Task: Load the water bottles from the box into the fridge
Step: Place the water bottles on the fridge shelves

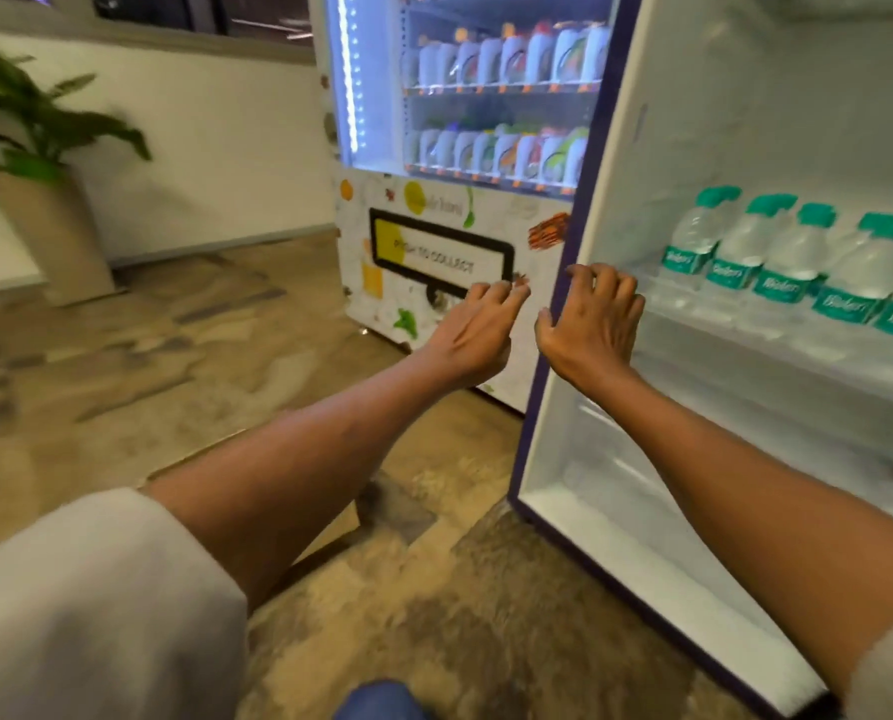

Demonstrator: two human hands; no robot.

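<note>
both hands empty at the open fridge's left edge

the right hand (592,324) rests with curled fingers (608,283) on the near left edge of the fridge (553,459), holding nothing; the left hand (473,330) hovers just left of it, fingers loosely spread and empty, in front of the vending machine (449,241). the water bottles (792,257) with green caps stand upright in a row on the fridge shelf (745,345), to the right of the hands. a potted plant (29,148) stands far left on the patterned floor (148,356). the box is out of view.
</note>
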